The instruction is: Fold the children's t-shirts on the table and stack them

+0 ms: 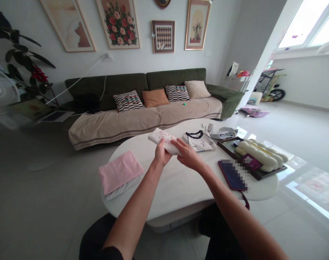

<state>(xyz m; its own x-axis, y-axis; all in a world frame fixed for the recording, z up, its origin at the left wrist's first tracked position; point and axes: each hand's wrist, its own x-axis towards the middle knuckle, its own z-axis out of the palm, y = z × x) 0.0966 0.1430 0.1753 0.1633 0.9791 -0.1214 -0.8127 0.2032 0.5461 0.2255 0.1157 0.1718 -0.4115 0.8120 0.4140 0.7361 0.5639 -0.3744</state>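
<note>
Both forearms reached from the bottom edge over the near rim of the white oval surface point(180, 187). Left hand point(162, 151) gripped the near-left end of a folded white cloth point(164, 140), fingers curled shut around it. Right hand point(188, 154) lay on the cloth's right end, fingers pressed together and flat on top. Cloth was held just above the surface, near its middle, slightly toward the far side.

Around it:
- One folded pink cloth point(119, 170) at the left edge, stacked on a paler folded piece that overhung the rim.
- One folded white shirt with dark collar point(200, 140), just right of the held cloth, apart from it.
- Crumpled paper point(223, 133) at the far right edge.
- One dark tray point(258, 169) on the right, carrying one cream ridged cushion-like object point(262, 153).
- One dark phone point(232, 175), near the right forearm, touching the tray's near side.

Middle and near part of the surface lay bare; right side crowded to its edge.

Beyond: one green sofa point(153, 81) with a beige throw and four cushions. Open floor lay between sofa and surface.
</note>
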